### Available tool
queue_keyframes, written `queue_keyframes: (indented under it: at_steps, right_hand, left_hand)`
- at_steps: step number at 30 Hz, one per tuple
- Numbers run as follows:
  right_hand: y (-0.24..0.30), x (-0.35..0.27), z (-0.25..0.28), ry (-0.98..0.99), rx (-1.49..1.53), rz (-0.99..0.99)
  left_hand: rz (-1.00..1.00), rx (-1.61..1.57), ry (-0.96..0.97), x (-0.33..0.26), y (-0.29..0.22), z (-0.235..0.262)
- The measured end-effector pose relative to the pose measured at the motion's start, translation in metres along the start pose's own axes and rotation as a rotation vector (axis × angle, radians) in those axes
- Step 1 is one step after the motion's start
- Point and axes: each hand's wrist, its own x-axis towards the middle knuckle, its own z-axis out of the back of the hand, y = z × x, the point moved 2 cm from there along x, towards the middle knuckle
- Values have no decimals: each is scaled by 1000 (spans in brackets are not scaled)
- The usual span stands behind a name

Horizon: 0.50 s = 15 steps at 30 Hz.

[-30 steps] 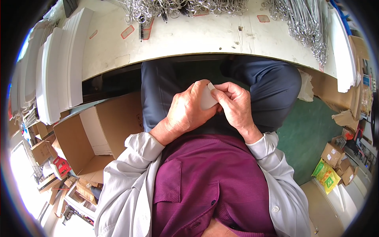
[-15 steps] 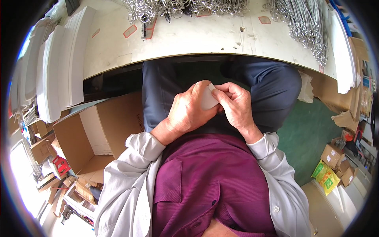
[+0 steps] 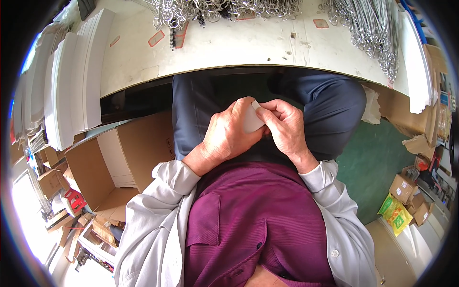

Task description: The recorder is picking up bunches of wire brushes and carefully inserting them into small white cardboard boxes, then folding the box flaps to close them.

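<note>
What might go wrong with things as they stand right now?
The white piece, held between the left hand and right hand off the table, might drop if either grip slips. The looped metal wires at the right reach near the table's front edge, so a knock could perhaps send some over.

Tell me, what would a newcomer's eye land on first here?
Probably the purple shirt, filling the lower middle. Just above it, the left hand and right hand meet over a small white piece, both gripping it. Then come the shiny looped metal wires, heaped along the far side of the white tabletop, with another bundle at its right.
</note>
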Motion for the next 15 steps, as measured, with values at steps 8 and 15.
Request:
queue_keyframes:
  at_steps: [8, 15]
  right_hand:
    - [-1, 0, -1, 0, -1, 8]
    - [-2, 0, -1, 0, 5, -8]
  left_hand:
    - [4, 6, 7, -1, 0, -1]
    - [3, 1, 5, -1, 0, -1]
